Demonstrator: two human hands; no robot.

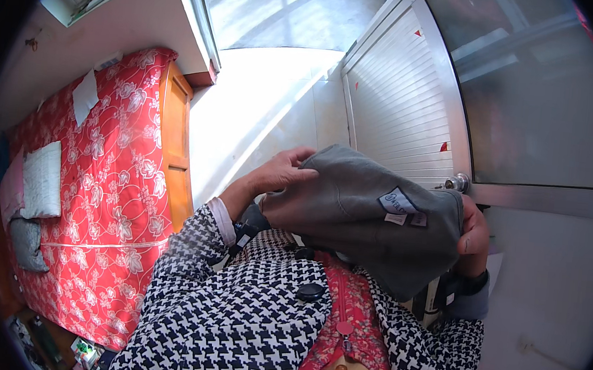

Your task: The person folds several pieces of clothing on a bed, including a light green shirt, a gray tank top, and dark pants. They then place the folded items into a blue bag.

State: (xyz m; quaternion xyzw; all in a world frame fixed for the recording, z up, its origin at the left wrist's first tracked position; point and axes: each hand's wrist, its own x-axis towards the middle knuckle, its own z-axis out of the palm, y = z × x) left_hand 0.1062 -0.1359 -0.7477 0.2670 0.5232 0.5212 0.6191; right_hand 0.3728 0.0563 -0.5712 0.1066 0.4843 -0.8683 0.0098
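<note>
A dark grey cloth garment [356, 222] is stretched between my two hands in front of my chest, with sewn-in labels [399, 204] bearing writing facing up. My left hand [283, 172] pinches its upper left edge between thumb and fingers. On the other side, my right hand [475, 232] grips the garment's right edge, with part of the fingers hidden behind the cloth. The lower part of the garment sags over the open front of my black-and-white houndstooth jacket [242, 317]. I cannot tell the garment's exact kind.
To my left stands a bed with a red leaf-patterned cover [112, 179], an orange wooden end board [176, 158] and a white folded quilt or pillow [43, 178]. A metal-framed door [405, 89] with a round knob [456, 182] stands ahead right. Sunlight falls across the tiled floor [267, 92].
</note>
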